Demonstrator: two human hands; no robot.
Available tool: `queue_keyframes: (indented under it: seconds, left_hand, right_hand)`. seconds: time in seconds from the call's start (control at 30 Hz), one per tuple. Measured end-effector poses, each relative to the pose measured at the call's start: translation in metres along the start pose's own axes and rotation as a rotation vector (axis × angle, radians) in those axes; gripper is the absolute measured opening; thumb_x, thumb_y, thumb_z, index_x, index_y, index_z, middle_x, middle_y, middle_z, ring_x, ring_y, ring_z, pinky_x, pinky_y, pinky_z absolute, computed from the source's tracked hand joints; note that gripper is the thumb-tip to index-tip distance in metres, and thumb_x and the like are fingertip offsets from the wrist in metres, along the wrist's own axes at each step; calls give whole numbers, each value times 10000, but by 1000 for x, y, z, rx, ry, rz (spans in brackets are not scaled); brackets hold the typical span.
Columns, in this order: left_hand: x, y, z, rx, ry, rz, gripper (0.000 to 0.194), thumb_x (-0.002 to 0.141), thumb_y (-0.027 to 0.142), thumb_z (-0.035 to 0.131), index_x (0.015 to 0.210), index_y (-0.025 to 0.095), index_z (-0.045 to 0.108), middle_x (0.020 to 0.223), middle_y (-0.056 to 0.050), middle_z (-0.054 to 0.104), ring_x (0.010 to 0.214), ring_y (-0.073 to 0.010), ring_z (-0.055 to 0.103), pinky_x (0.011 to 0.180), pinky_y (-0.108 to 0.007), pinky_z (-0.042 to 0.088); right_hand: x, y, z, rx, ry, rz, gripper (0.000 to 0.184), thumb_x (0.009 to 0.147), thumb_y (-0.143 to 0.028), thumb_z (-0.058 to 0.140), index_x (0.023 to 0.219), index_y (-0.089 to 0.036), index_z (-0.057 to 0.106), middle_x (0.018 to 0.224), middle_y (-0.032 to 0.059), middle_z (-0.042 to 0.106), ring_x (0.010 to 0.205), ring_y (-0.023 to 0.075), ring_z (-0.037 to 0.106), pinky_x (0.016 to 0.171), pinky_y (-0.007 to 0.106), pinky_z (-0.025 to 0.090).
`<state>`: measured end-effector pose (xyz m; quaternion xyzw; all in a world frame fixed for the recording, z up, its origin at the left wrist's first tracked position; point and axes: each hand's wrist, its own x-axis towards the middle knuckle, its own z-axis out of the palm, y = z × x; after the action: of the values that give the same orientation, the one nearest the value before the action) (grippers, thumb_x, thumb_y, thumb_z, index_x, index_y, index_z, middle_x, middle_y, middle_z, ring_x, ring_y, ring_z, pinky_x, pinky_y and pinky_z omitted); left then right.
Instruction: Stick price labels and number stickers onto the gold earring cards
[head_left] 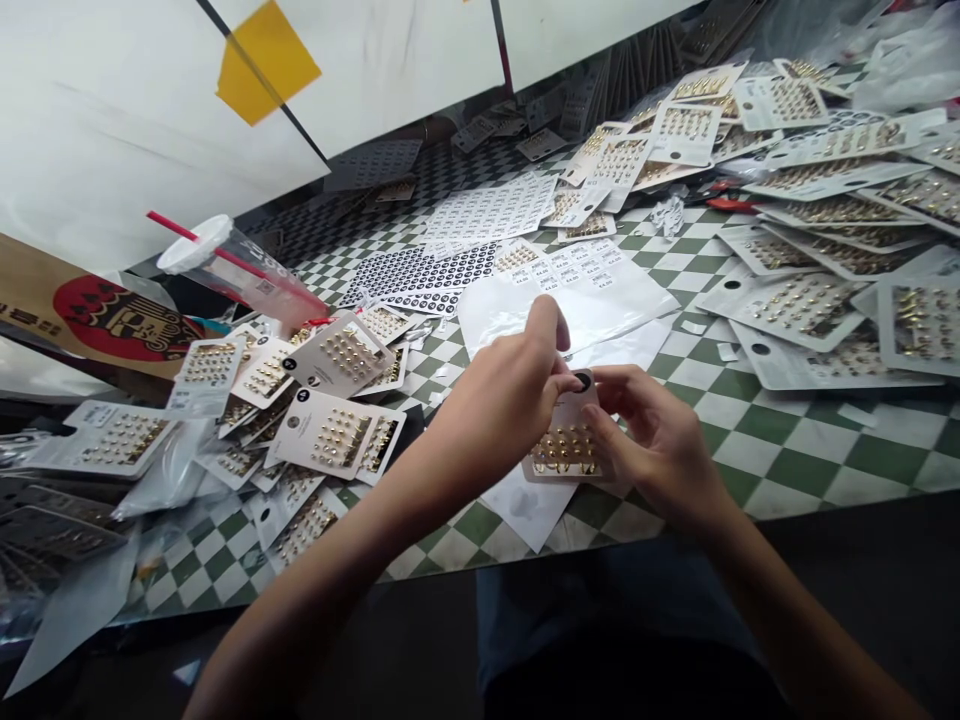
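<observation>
A small white earring card (566,440) with rows of gold studs and a black round sticker at its top is held above the table's front edge. My left hand (506,395) pinches the card's top with thumb and fingers closed. My right hand (656,440) grips the card's right side, fingers curled round it. Beneath the hands lie clear plastic sleeves (529,505) and a white sheet of price labels (577,265).
The green-and-white checked table (787,440) is covered with earring cards: a pile at the left (330,430) and a larger spread at the right (810,300). A sheet of black round stickers (420,275) lies behind. A plastic cup with a red straw (240,265) lies tipped at the left.
</observation>
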<state>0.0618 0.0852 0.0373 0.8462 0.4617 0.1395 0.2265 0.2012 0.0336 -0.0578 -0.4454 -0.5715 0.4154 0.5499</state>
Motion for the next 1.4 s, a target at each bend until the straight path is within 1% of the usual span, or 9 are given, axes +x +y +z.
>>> queue_keyframes:
  seconds: [0.4, 0.6, 0.83, 0.9, 1.0, 1.07, 1.2, 1.3, 1.4]
  left_hand:
    - [2, 1, 5, 6, 30, 5, 223, 801, 134, 588, 893, 197, 395, 714, -17, 620, 666, -181, 620, 552, -270, 441]
    - [1, 5, 5, 130, -25, 5, 205, 818, 129, 558, 950, 176, 409, 714, -30, 604, 633, -177, 593, 519, -264, 391]
    - [1, 6, 5, 119, -52, -40, 184, 831, 175, 575, 949, 180, 434, 706, -17, 561, 596, -161, 519, 513, -265, 334]
    - [2, 2, 2, 121, -43, -42, 175, 833, 226, 593, 950, 177, 472, 708, -11, 548, 627, -163, 513, 543, -267, 349]
    - [2, -11, -4, 156, 18, -6, 150, 804, 317, 639, 849, 185, 584, 788, -35, 541, 802, -203, 519, 662, -301, 395]
    - [1, -22, -8, 88, 7, 4, 159, 812, 349, 619, 789, 192, 627, 825, -40, 550, 851, -202, 519, 706, -307, 409]
    - [-8, -33, -8, -178, -125, -66, 197, 859, 337, 538, 775, 175, 613, 738, -10, 591, 697, -137, 536, 632, -251, 410]
    - [-16, -29, -2, -221, -95, -58, 186, 863, 314, 526, 762, 170, 587, 735, -4, 594, 694, -132, 532, 627, -242, 403]
    - [-22, -22, 4, -239, -64, -47, 172, 879, 305, 501, 787, 174, 562, 755, -1, 585, 708, -130, 528, 629, -238, 398]
  right_hand:
    - [0, -1, 0, -27, -7, -24, 227, 864, -172, 548, 1086, -216, 556, 899, 38, 600, 815, 166, 584, 750, 320, 497]
    - [1, -2, 0, -52, -10, -43, 208, 871, -176, 535, 1074, -220, 548, 895, 36, 599, 807, 164, 584, 759, 320, 499]
    - [1, -2, -2, -3, -19, -45, 216, 862, -163, 547, 1072, -210, 559, 948, 52, 619, 871, 180, 605, 786, 327, 503]
    - [1, -4, -2, 37, -11, -22, 201, 861, -176, 554, 1059, -208, 568, 933, 52, 624, 878, 186, 607, 779, 327, 506]
    - [2, -7, -3, 98, 4, 28, 167, 859, -207, 563, 1025, -211, 583, 895, 42, 627, 845, 180, 610, 746, 315, 508]
    - [2, -8, -4, 125, 10, 65, 148, 856, -227, 572, 1002, -211, 586, 875, 34, 629, 813, 170, 610, 722, 302, 505]
    - [5, -10, -5, 106, 34, 114, 81, 846, -277, 591, 875, -202, 588, 784, 14, 607, 716, 146, 583, 639, 268, 484]
    - [7, -12, -6, 66, 84, 128, 156, 833, -303, 612, 729, -196, 568, 667, -13, 558, 618, 118, 535, 559, 237, 445]
    - [7, -14, -7, 82, 113, 153, 175, 833, -310, 616, 700, -199, 593, 644, -16, 567, 596, 110, 530, 537, 226, 436]
